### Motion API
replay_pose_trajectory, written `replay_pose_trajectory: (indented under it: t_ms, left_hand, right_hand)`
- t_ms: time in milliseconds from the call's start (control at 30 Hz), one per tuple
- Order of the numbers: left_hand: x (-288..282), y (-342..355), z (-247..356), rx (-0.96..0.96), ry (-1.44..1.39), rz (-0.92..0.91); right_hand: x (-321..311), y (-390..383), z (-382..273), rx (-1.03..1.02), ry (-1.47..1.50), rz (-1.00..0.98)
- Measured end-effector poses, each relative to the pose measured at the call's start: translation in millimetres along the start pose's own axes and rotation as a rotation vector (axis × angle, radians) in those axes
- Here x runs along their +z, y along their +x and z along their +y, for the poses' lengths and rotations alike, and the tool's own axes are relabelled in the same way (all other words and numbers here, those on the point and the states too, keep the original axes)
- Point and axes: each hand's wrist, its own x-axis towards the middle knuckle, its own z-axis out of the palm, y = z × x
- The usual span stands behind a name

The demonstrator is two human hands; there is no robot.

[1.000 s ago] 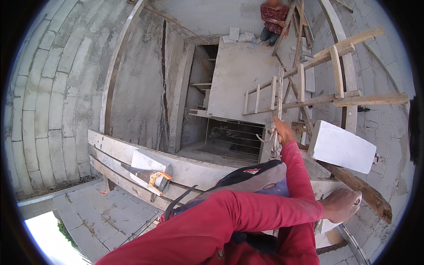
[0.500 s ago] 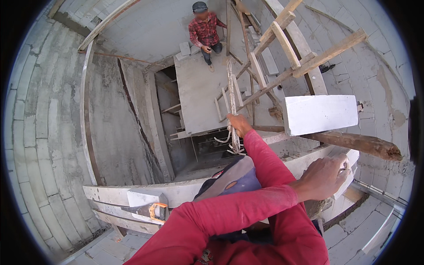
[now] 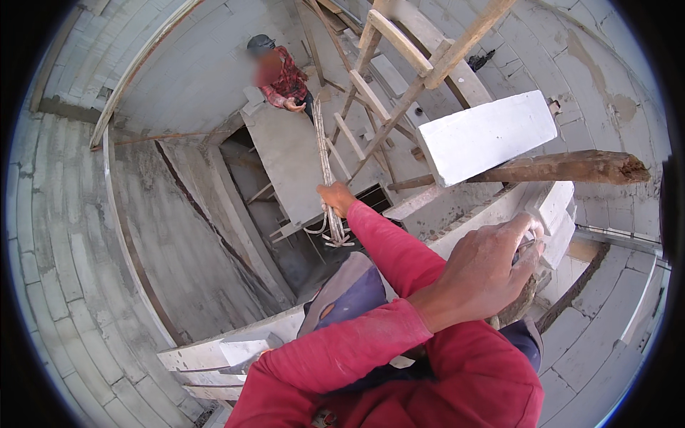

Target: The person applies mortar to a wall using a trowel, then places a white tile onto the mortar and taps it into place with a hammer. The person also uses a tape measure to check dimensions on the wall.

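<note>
My right hand (image 3: 336, 198) is closed around the lower part of a bundle of long thin rods with bent ends (image 3: 322, 153), held out over the opening below. The bundle's top points toward a co-worker (image 3: 284, 78) in a red checked shirt. Crossing over my right arm, my left hand (image 3: 485, 267) is raised at the right with its fingers curled. Between its fingertips sits a small dark thing (image 3: 526, 246), too hidden to name. Just beyond that hand are stacked white blocks (image 3: 555, 207).
A large white block (image 3: 489, 135) rests by a rough timber beam (image 3: 571, 168). A wooden ladder (image 3: 389, 107) leans on the far side. Below lies an open shaft beside a grey slab (image 3: 275, 157). Another pale block (image 3: 246, 348) sits on boards at the lower left.
The view has shifted, moving the scene leftward. My left hand has come up from the white blocks, showing the small dark thing. My right hand still grips the bundle; the handsaw is now mostly hidden.
</note>
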Motion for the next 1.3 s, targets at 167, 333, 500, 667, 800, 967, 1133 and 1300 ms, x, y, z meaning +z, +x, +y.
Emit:
replay_pose_trajectory:
  t_ms: [167,333,500,667,800,967,1133,1300]
  left_hand:
    - [-11.3,-2.4,4.1,-0.028,-0.005,-0.051]
    - [-11.3,-4.6,3.1,-0.037,0.017,-0.093]
    - [-14.7,-3.9,0.3,-0.044,-0.001,-0.089]
    - [-18.8,1.2,7.7,-0.194,-0.008,-0.168]
    - [-20.9,4.2,-6.4,-0.186,0.005,-0.115]
    - [-34.0,18.9,1.8,-0.421,-0.056,-0.074]
    - [-55.8,41.7,-43.3,-0.392,-0.106,0.144]
    - [-61.0,71.5,-102.8,-0.595,-0.317,0.312]
  right_hand:
    - [7.9,14.2,10.6,0.007,-0.026,0.05]
    - [11.6,24.9,12.6,0.08,-0.047,0.08]
    - [18.8,19.9,15.9,0.045,-0.04,0.054]
    - [17.2,18.3,8.2,0.01,-0.078,0.03]
    - [-7.5,9.1,-13.7,-0.06,-0.222,-0.029]
    - [-90.8,-52.1,-89.6,-0.33,-0.694,-0.135]
    - [-193.0,-140.0,-128.0,-0.51,-1.01,-0.002]
    - [-311.4,-156.2,-86.2,-0.528,-0.818,0.47]
